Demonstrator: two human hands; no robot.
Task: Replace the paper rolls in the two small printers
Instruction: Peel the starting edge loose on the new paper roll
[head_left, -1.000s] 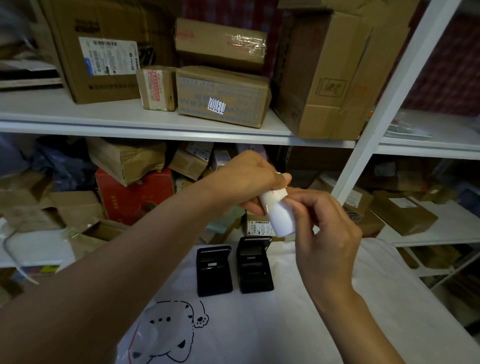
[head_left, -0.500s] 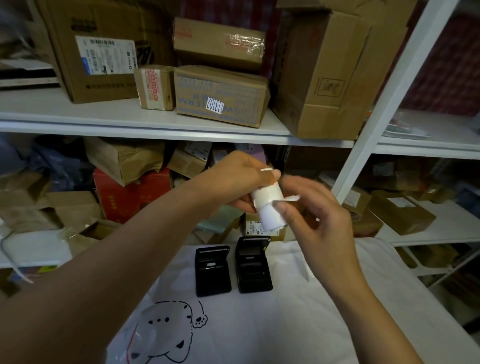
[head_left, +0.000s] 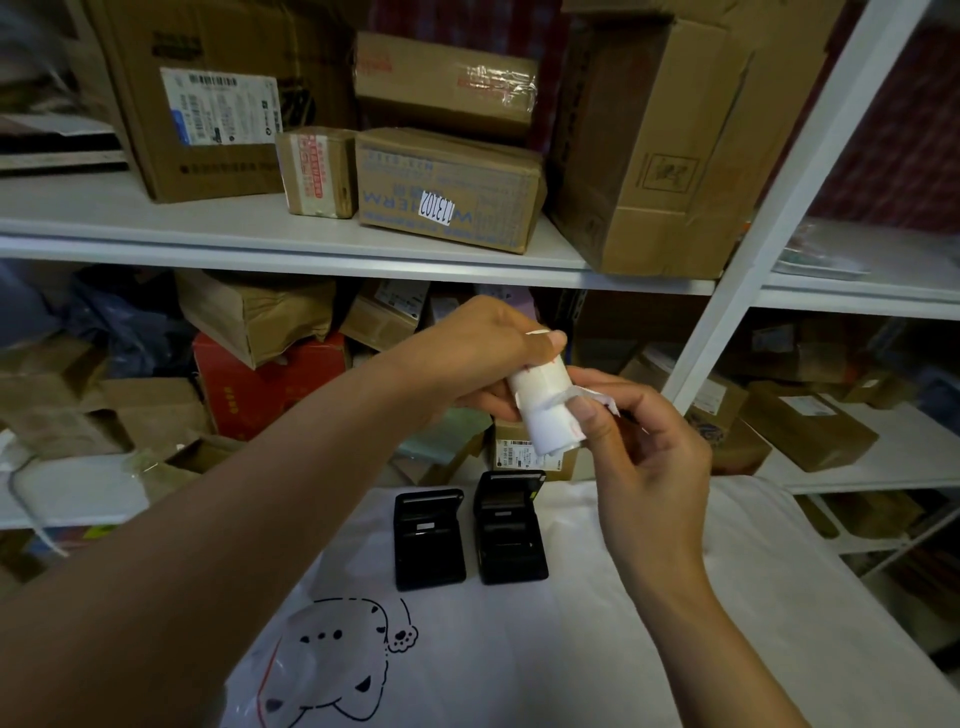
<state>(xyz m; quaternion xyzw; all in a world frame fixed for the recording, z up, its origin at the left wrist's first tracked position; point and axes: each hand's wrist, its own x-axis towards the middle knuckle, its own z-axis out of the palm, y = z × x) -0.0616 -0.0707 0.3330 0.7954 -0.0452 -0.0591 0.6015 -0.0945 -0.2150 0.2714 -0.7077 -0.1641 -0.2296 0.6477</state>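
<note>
While the paper roll is gripped by the left hand, its loose end is pinched by the right hand above two black printers.

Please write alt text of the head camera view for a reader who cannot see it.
Two hands hold a white paper roll above two small black printers on a white cloth; the left hand grips it, the right hand pinches its loose end.

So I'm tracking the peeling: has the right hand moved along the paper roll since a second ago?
Yes. The right hand slid down the paper roll, away from the left hand.
</note>
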